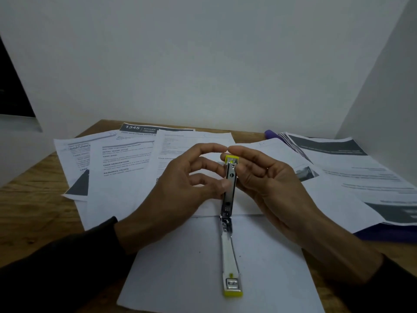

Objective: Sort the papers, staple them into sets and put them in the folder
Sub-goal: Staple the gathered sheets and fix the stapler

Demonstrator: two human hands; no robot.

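Wooden desk point(33, 199), lower centre: the stapler point(229, 251) lies swung open, long axis running straight away from me. My left hand point(180, 188) and right hand point(270, 184), equally near, both pinch its raised arm; papers point(121, 168) fan beyond, folder point(394, 233) at right.

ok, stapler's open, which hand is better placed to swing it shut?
Right, probably: the right hand grips the yellow tip of the stapler, farthest from the hinge; the left hand has its thumb on the metal side midway, better for steadying.

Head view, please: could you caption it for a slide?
Opened stapler held by left hand and right hand amid scattered papers.
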